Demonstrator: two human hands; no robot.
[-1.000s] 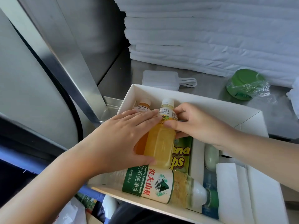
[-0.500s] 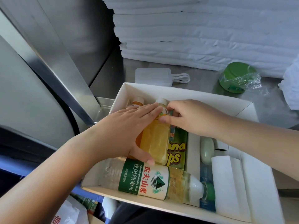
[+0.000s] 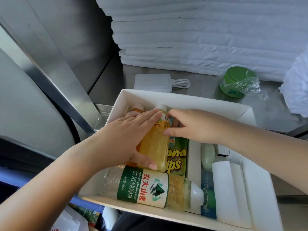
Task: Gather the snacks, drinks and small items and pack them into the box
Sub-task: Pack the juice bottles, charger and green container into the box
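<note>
A white box (image 3: 183, 99) stands on the steel counter. In its left compartment a yellow juice bottle (image 3: 155, 147) lies beside an orange juice bottle (image 3: 138, 107), over a green banana chips bag (image 3: 177, 157). My left hand (image 3: 126, 135) rests flat across both juice bottles, thumb near the yellow one's base. My right hand (image 3: 191, 125) holds the yellow bottle's shoulder with curled fingers and thumb. A large water bottle (image 3: 145, 185) with a green label lies along the near wall. The right compartment holds a pale green oval item (image 3: 208, 155) and white folded packs (image 3: 230, 189).
Behind the box lie a white tag-shaped case (image 3: 152, 82) and a green jar in clear wrap (image 3: 238, 82). Folded white towels (image 3: 200, 39) are stacked at the back, with a white cloth (image 3: 298, 84) at the right. A steel panel rises on the left. Bags (image 3: 75, 220) sit below the counter edge.
The yellow juice bottle has sunk lower and lies flatter in the box. My left hand's fingers have flattened over the bottles, and my right hand has slid down beside the neck.
</note>
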